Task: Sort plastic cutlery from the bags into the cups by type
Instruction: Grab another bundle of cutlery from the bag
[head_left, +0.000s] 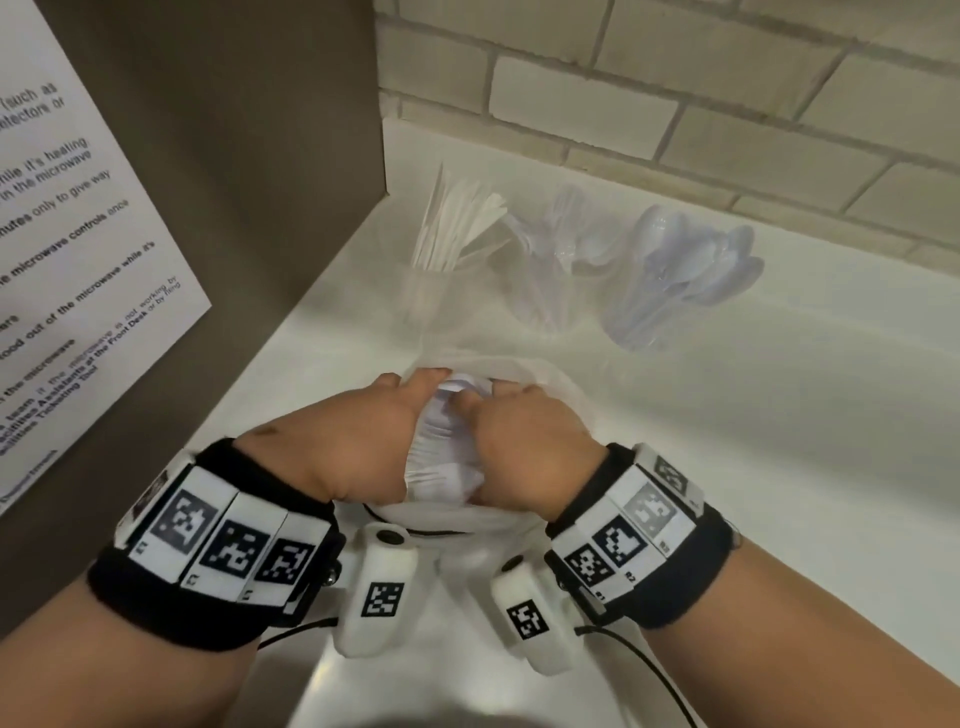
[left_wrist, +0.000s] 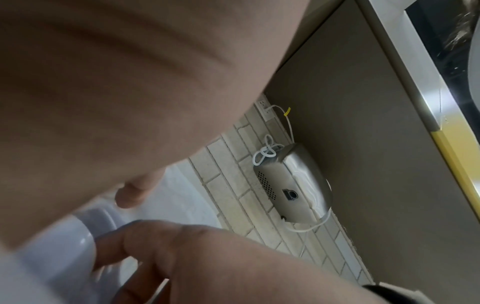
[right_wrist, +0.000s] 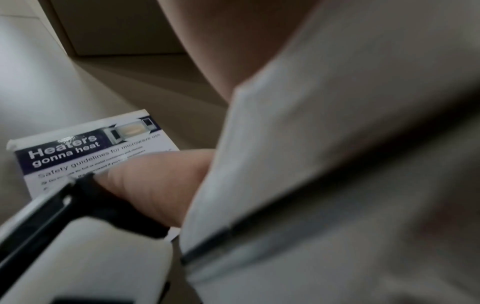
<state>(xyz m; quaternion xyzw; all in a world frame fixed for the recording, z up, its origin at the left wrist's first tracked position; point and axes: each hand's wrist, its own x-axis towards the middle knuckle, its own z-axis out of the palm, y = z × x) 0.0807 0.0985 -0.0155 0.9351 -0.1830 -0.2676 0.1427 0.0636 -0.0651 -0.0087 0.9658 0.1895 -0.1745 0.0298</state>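
Note:
A clear plastic bag (head_left: 441, 452) full of white plastic cutlery sits between both hands near the counter's front edge. My left hand (head_left: 363, 431) grips its left side and my right hand (head_left: 519, 431) grips its right side, thumbs at the bag's mouth. Behind it stand three clear cups: one with white knives (head_left: 457, 228), one with clear forks (head_left: 550, 249), one with spoons (head_left: 685, 260). In the left wrist view my fingers (left_wrist: 145, 246) curl against the bag (left_wrist: 52, 257). The right wrist view shows the bag (right_wrist: 337, 185) close up, blurred.
A white counter (head_left: 779, 415) runs to a brick wall (head_left: 675, 104). A brown panel (head_left: 234, 182) with a printed microwave notice (head_left: 78, 260) stands on the left. A metal hand dryer (left_wrist: 291, 185) hangs on the wall panel in the left wrist view.

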